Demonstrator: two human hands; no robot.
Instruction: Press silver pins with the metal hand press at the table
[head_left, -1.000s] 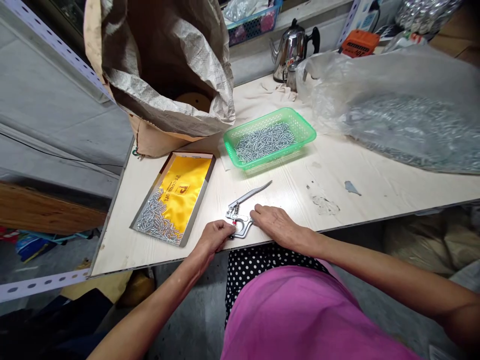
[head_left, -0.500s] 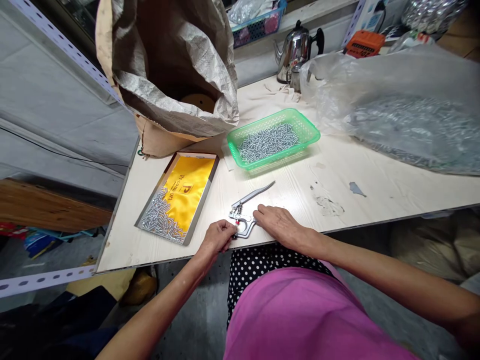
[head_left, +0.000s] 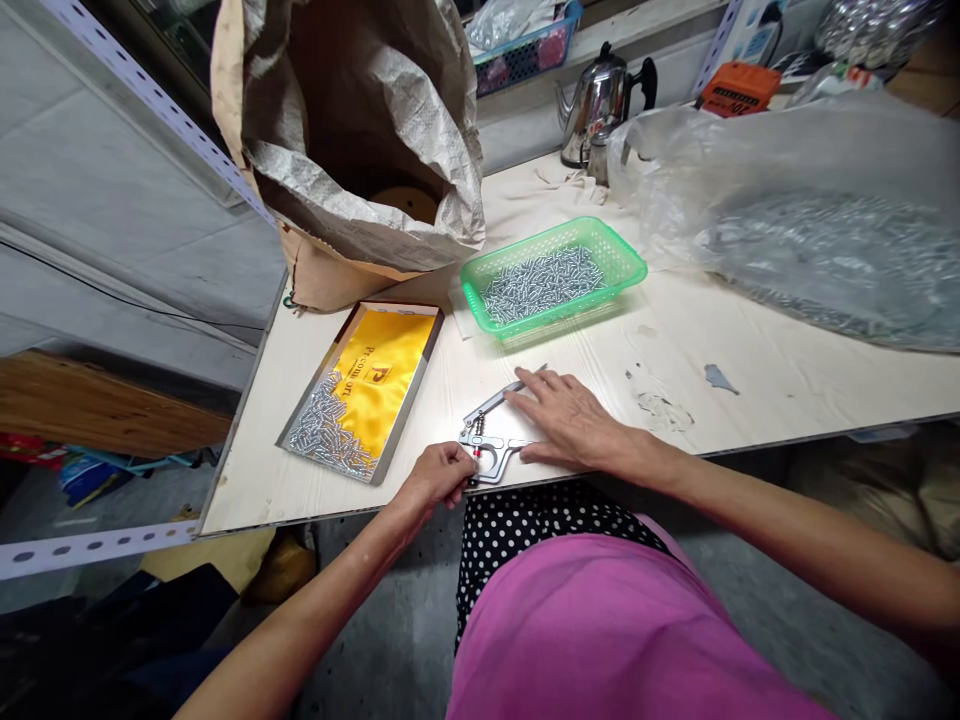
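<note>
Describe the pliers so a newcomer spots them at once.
Find the table, then its near edge, by the pink top. There the pliers have the left hand at one end and the right hand at the other. Unlike the green basket and the box, they are a silver tool with a coil spring and red spot.

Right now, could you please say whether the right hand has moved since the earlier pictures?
Yes: it has moved nearer the green basket, with the right hand's fingers now by the tool's upper handle.
</note>
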